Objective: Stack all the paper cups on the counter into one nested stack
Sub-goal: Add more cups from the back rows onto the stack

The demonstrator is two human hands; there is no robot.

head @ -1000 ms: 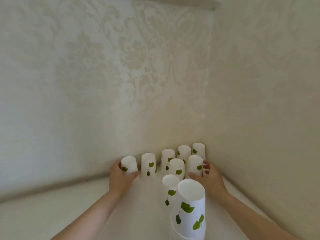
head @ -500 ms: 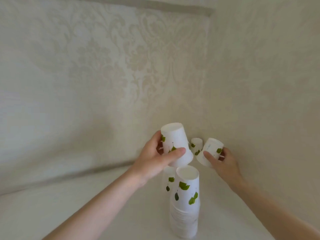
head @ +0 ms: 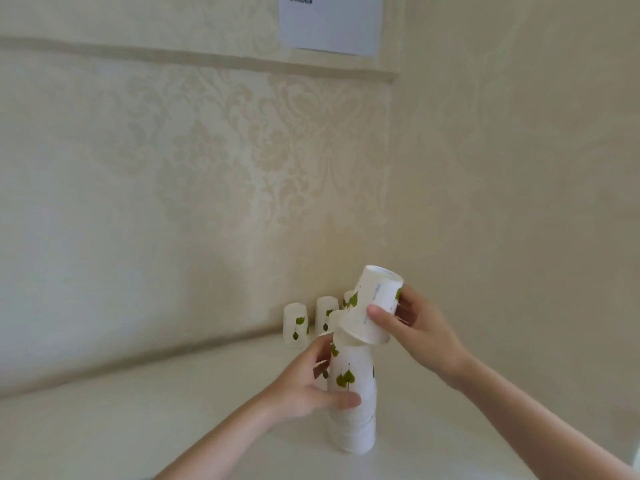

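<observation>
The right hand (head: 420, 332) is gripping an upturned paper cup (head: 372, 308), tilting it over the top of the nested stack (head: 353, 400), its rim touching the stack; the left hand (head: 304, 388) is grasping the stack's side, thumb across the front; the stack is standing near the counter's (head: 138, 420) front edge; loose cups (head: 295, 325) are sitting at the back corner.

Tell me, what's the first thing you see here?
The tall stack of upside-down leafy cups in the middle of the counter, gripped by the left hand. Right above it, the right hand tips a cup over the top. More cups wait by the wall behind.
</observation>
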